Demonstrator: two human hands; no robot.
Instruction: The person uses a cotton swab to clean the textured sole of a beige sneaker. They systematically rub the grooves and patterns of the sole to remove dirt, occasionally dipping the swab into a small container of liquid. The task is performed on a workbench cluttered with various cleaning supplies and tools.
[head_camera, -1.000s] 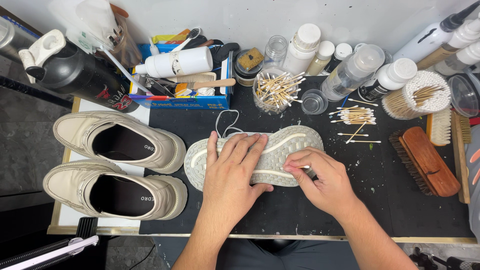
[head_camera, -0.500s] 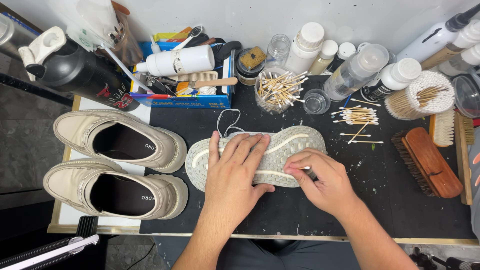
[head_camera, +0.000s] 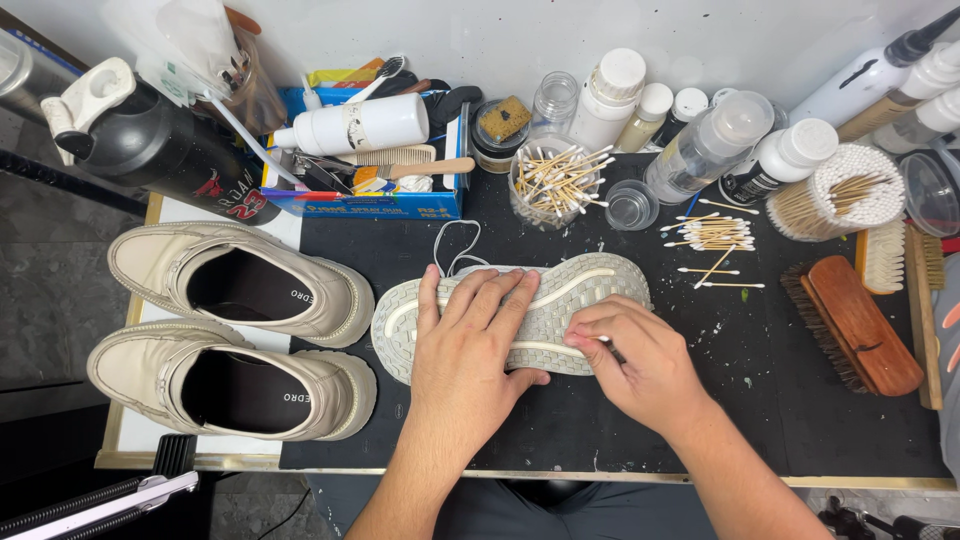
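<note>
Sneaker (head_camera: 560, 300) lies sole-up, long axis across frame centre; left hand (head_camera: 470, 345) flat on it, right hand (head_camera: 640, 365) fingers pinching a cotton swab (head_camera: 598, 338) on its sole.

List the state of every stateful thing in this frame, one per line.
Sneaker: sole up, lying on the black mat.
Left hand: flat, pressing on the sole.
Right hand: fingers pinched on a cotton swab.
Beige loafers: upright, side by side.
White spray bottle: lying on its side.
Wooden brush: bristles down.
Small clear cup: open.
</note>
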